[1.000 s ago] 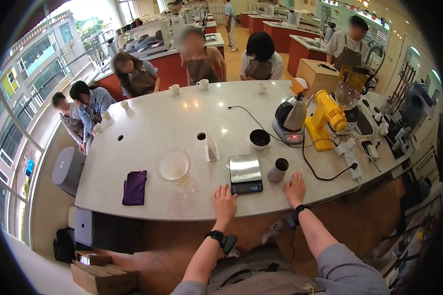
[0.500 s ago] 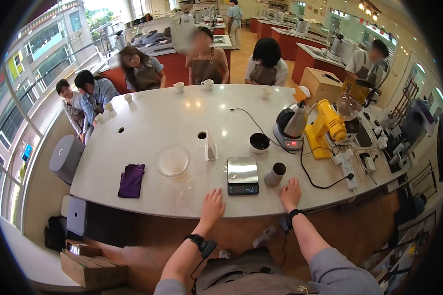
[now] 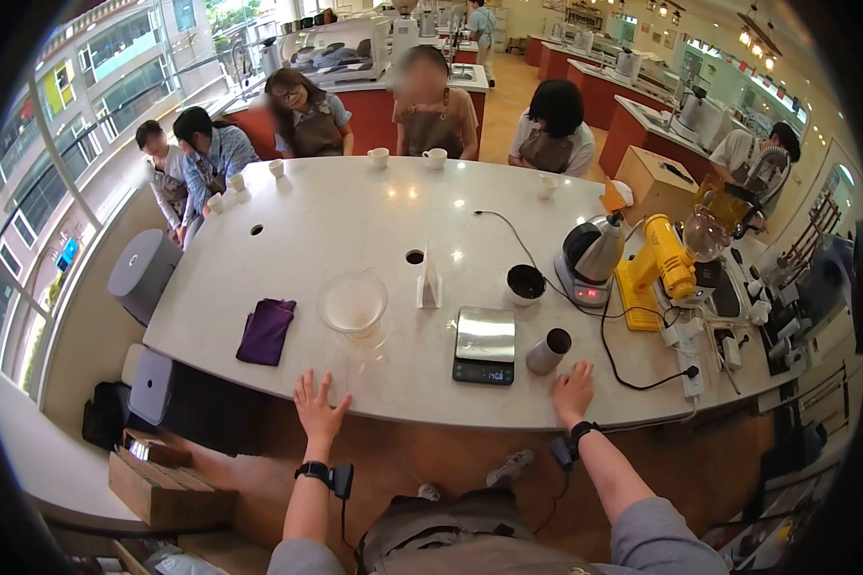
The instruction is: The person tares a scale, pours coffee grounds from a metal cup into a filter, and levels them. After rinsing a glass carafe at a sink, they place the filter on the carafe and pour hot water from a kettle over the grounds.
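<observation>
My left hand (image 3: pixel 321 410) is over the near table edge, fingers spread, holding nothing. It is closest to a purple cloth (image 3: pixel 266 333) and a clear, wide-mouthed glass vessel (image 3: pixel 353 303). At the same edge, my right hand (image 3: pixel 574 391) rests with fingers stretched out, beside a grey metal cup (image 3: pixel 548 353) that stands upright. No grip on the cup is visible. Left of that cup lies a digital scale (image 3: pixel 484 337) with a lit display and a bare metal plate. Behind it are a small bowl (image 3: pixel 524 285) with a dark inside and a white upright holder (image 3: pixel 430 287).
To the right stand a silver kettle (image 3: pixel 599 251) on its lit base, a yellow grinder (image 3: pixel 668 261) and a power strip (image 3: pixel 688 359) with black cords across the tabletop. Several white cups (image 3: pixel 434 158) line the far edge, where several people in aprons sit.
My left hand has moved left, from beside the scale toward the purple cloth, and its fingers have spread. My right hand stays near the metal cup. The camera view has shifted slightly.
</observation>
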Available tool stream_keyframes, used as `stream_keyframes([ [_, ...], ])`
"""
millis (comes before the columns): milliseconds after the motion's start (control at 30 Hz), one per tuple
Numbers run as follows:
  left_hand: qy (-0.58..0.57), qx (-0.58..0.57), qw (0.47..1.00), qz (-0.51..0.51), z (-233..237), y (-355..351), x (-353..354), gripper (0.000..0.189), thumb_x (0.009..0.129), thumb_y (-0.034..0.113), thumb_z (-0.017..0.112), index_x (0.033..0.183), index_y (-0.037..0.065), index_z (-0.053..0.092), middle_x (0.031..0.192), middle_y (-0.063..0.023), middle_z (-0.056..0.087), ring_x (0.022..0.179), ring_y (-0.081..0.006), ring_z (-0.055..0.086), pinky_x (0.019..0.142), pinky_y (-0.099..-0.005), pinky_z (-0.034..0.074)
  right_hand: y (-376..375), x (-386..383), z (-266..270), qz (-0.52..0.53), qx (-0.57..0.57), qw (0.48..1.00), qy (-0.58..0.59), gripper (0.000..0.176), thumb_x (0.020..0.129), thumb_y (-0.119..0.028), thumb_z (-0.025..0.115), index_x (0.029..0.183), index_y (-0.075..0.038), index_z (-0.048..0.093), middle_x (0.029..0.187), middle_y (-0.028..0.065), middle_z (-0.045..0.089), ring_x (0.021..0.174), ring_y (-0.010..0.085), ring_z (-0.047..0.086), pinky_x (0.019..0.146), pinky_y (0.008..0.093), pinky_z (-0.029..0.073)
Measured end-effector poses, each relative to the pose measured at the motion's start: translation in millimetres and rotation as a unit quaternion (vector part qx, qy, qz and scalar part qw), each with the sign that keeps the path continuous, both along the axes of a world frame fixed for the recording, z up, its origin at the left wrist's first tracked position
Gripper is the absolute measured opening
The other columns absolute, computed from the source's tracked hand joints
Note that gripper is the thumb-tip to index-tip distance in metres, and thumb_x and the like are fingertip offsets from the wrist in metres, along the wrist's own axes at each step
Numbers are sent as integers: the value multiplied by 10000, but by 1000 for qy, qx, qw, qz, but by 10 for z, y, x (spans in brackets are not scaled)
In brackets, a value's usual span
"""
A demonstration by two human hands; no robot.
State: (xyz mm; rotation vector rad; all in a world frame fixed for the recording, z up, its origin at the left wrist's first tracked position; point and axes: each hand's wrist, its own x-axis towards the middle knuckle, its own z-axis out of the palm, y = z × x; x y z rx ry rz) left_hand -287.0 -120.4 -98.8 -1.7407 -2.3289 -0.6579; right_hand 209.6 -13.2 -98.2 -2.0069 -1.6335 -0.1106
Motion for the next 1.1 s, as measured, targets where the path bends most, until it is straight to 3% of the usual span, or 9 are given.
stream_keyframes([
  [167, 58, 43, 997, -12, 26, 87, -167, 590, 796, 426, 700, 1308, 176, 549, 1376, -145, 454, 1285, -362, 409, 1053, -518, 327, -4, 11, 7, 10, 10, 1000, -3, 302, 800, -86, 555, 1083, 0, 492, 1143, 162, 492, 988, 375, 553, 810, 480, 432],
  [233, -40, -70, 996, -35, 140, 210, -388, 553, 772, 320, 740, 1254, 118, 559, 1211, -141, 520, 1143, -353, 479, 980, -465, 394, 2, 6, 3, 18, 21, 1000, -1, 298, 800, -83, 554, 1079, 0, 492, 1143, 162, 493, 989, 377, 552, 807, 480, 433],
  [333, -146, -20, 989, 15, 71, 521, -913, 519, 740, 219, 765, 1196, 69, 567, 1102, -139, 531, 1034, -351, 502, 921, -438, 431, 10, 19, 10, 19, 24, 1000, 1, 294, 799, -72, 552, 1077, -11, 481, 1121, 171, 498, 976, 400, 560, 802, 490, 444],
  [467, -16, 103, 994, 32, 259, 854, -1420, 489, 750, 209, 750, 1180, 45, 583, 1185, -165, 528, 1129, -358, 493, 975, -451, 419, 3, -1, 37, 18, 13, 1000, 9, 287, 795, -68, 552, 1067, -16, 474, 1104, 170, 496, 967, 396, 556, 807, 489, 440],
  [533, -47, 16, 998, 36, 238, 989, -1689, 577, 803, 333, 716, 1312, 113, 557, 1396, -183, 454, 1313, -368, 401, 1088, -443, 355, -16, 17, 23, 21, 23, 1000, 0, 285, 794, -68, 552, 1063, -16, 472, 1097, 168, 496, 964, 393, 555, 802, 489, 440],
  [633, -20, -84, 996, -3, 136, 1130, -1915, 603, 858, 445, 640, 1399, 213, 505, 1541, -131, 326, 1407, -361, 300, 1129, -455, 302, 9, 34, 7, 7, 12, 1000, -20, 288, 793, -69, 555, 1063, -17, 471, 1086, 165, 493, 961, 388, 551, 789, 485, 437],
  [800, 5, -119, 990, 69, 98, 1107, -1688, 679, 858, 480, 605, 1476, 300, 388, 1597, -29, 228, 1458, -296, 214, 1167, -492, 198, 16, 8, -7, 1, -19, 1000, -11, 301, 799, -79, 554, 1083, -4, 489, 1124, 159, 487, 1002, 369, 544, 821, 464, 419],
  [833, 2, -132, 989, 66, 123, 1092, -1671, 696, 868, 448, 604, 1494, 265, 361, 1605, -46, 211, 1464, -307, 197, 1161, -511, 196, 16, 0, -5, -5, -20, 1000, -8, 301, 799, -79, 554, 1083, -4, 489, 1124, 159, 487, 1002, 369, 544, 821, 464, 419],
  [1100, 13, -112, 992, -57, 78, 505, -1243, 670, 828, 371, 624, 1452, 234, 424, 1569, -64, 289, 1444, -334, 230, 1140, -546, 199, 19, 20, -5, 15, 12, 1000, -14, 306, 783, -55, 570, 1071, -13, 477, 1111, 168, 485, 950, 394, 551, 784, 486, 432],
])
